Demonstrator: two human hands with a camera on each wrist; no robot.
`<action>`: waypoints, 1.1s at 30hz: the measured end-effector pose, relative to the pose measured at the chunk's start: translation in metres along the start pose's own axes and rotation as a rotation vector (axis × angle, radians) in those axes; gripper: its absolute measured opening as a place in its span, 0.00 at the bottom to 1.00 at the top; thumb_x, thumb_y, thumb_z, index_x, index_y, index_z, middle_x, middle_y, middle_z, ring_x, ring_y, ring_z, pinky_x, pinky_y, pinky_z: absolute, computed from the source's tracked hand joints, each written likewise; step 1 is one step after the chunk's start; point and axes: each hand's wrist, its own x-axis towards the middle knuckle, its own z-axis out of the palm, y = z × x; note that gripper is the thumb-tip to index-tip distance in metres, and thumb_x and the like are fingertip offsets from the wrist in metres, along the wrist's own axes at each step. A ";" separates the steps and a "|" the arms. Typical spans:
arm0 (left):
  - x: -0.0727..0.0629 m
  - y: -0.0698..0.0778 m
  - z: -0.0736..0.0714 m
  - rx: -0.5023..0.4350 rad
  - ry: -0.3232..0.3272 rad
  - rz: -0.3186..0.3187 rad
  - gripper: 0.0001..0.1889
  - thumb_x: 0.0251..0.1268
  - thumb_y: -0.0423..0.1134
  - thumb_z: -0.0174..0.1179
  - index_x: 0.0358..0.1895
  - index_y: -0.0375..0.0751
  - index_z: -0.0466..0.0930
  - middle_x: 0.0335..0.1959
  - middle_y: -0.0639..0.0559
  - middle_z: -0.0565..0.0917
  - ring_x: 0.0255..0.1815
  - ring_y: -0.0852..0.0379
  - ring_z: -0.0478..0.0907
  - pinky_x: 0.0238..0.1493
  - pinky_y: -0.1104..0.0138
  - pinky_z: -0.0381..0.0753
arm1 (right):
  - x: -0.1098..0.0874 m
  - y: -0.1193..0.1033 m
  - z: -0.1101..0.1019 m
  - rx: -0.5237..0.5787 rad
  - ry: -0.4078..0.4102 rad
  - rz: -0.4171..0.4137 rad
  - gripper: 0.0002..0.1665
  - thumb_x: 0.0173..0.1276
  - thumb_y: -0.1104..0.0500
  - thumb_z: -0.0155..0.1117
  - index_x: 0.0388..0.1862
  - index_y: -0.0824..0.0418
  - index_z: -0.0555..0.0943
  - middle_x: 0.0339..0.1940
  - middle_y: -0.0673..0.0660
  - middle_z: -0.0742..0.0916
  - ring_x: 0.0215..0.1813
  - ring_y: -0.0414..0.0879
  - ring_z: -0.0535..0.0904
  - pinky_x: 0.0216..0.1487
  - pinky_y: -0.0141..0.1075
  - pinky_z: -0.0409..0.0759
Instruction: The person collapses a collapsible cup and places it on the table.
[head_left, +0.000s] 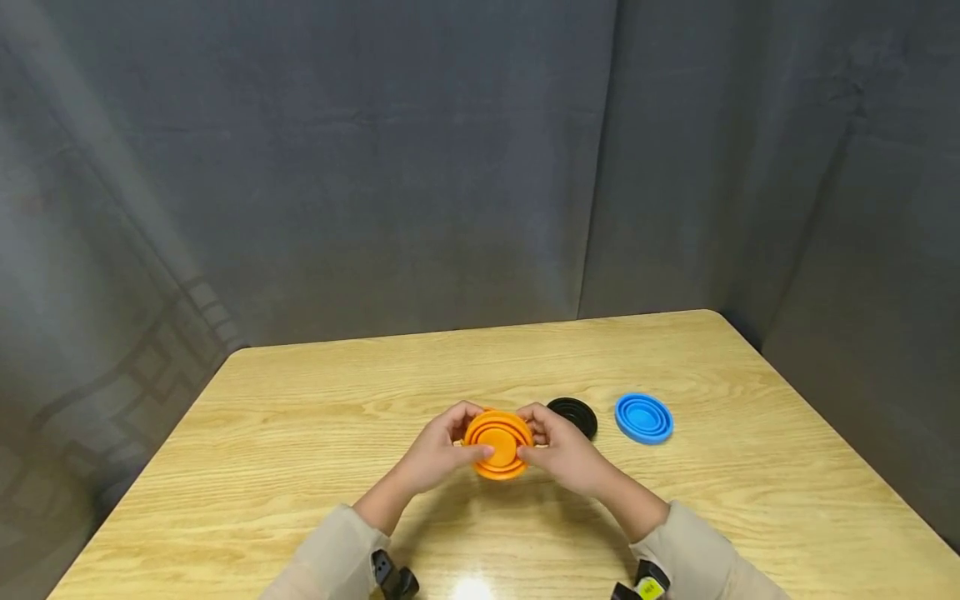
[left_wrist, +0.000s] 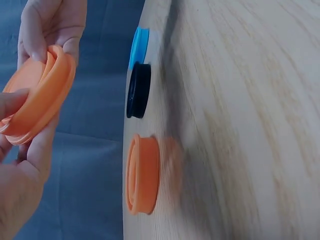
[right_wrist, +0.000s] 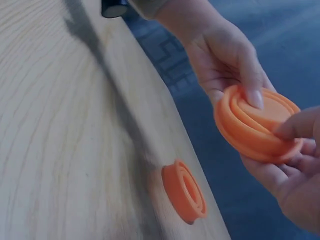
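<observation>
Both hands hold an orange collapsible silicone cup point(head_left: 498, 446) above the table, its folded rings and round base facing me. The left hand point(head_left: 438, 450) grips its left edge, thumb pressed on the base and fingers behind. On the opposite edge, the right hand point(head_left: 566, 454) pinches the cup the same way. In the right wrist view the held cup point(right_wrist: 257, 122) has its rings skewed, pushed in unevenly near the thumbs. A second orange collapsible cup point(left_wrist: 143, 175) lies folded on the table beneath; in the head view the hands and held cup mostly hide it.
A black collapsible cup point(head_left: 574, 417) lies folded just beyond the right hand. Farther right sits a blue one point(head_left: 643, 418), also folded flat. The wooden table point(head_left: 315, 400) ends at a grey curtain point(head_left: 375, 183) behind and at the sides.
</observation>
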 end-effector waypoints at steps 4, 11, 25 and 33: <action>-0.004 0.008 -0.002 -0.005 -0.005 -0.028 0.15 0.51 0.27 0.58 0.44 0.31 0.71 0.38 0.47 0.76 0.35 0.55 0.71 0.35 0.67 0.73 | -0.003 -0.001 -0.006 0.078 -0.082 0.012 0.17 0.61 0.68 0.52 0.49 0.73 0.66 0.38 0.61 0.77 0.40 0.50 0.74 0.40 0.38 0.75; -0.005 -0.004 -0.004 0.066 0.017 0.027 0.13 0.48 0.29 0.61 0.39 0.35 0.73 0.35 0.47 0.76 0.34 0.54 0.71 0.34 0.67 0.74 | -0.004 -0.003 0.000 0.196 -0.040 0.100 0.20 0.66 0.55 0.48 0.42 0.75 0.70 0.39 0.61 0.78 0.43 0.50 0.76 0.45 0.42 0.73; -0.009 -0.021 -0.012 -0.031 0.057 0.005 0.12 0.51 0.28 0.59 0.40 0.31 0.71 0.41 0.45 0.73 0.43 0.53 0.71 0.43 0.67 0.73 | 0.006 -0.003 0.020 0.318 0.064 0.225 0.27 0.58 0.54 0.59 0.45 0.77 0.70 0.38 0.60 0.79 0.42 0.52 0.76 0.45 0.43 0.73; -0.018 -0.021 -0.027 -0.135 -0.055 -0.147 0.30 0.51 0.35 0.61 0.57 0.28 0.60 0.53 0.38 0.68 0.50 0.48 0.68 0.47 0.65 0.71 | 0.004 0.004 0.028 0.226 0.188 0.193 0.33 0.49 0.55 0.68 0.49 0.74 0.70 0.45 0.65 0.78 0.44 0.49 0.76 0.41 0.37 0.75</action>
